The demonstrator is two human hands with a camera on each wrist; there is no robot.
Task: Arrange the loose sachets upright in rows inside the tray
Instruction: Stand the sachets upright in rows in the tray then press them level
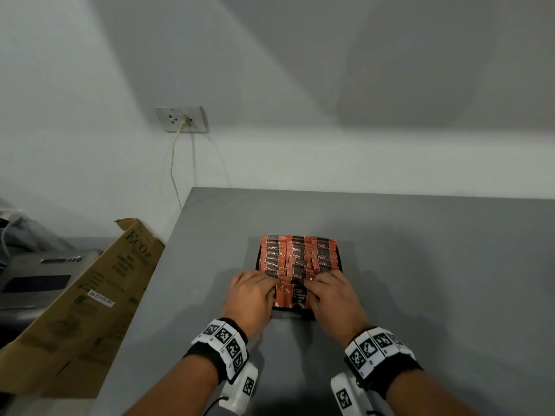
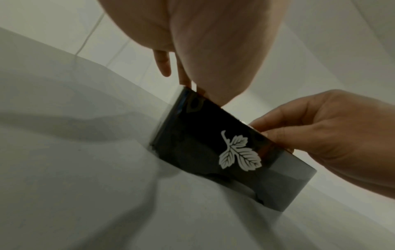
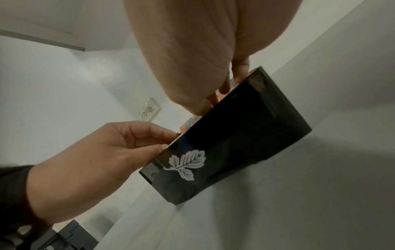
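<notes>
- Two hands at the near end of a black tray [image 1: 338, 259], on a grey tabletop [image 1: 420, 265].
- Tray packed with orange-and-black sachets [image 1: 297, 253], standing upright in rows, tops showing in the head view.
- Nearest sachet [image 1: 295, 297] leaning back toward the person, face visible, between the two hands.
- Left hand [image 1: 250, 298] over the tray's near-left corner, fingers curled down onto sachet tops; in the right wrist view [image 3: 89, 157], thumb and fingertips [image 3: 162, 135] pinching a sachet edge at the tray rim.
- Right hand [image 1: 333, 298] over the near-right corner, fingers bent onto the sachets; in the left wrist view [image 2: 333, 132], fingertips [image 2: 271, 133] gripping at the tray's top edge.
- White leaf motif [image 2: 237, 152] on the tray's near outer wall, seen from both wrist views.
- Marker-patterned wristbands [image 1: 225, 343] on both forearms.
- Cardboard box [image 1: 90, 301] leaning left of the tabletop, beside a grey machine [image 1: 39, 280].
- Wall socket [image 1: 181, 119] with a plugged-in cord [image 1: 173, 163] hanging down behind the tabletop's far-left corner.
</notes>
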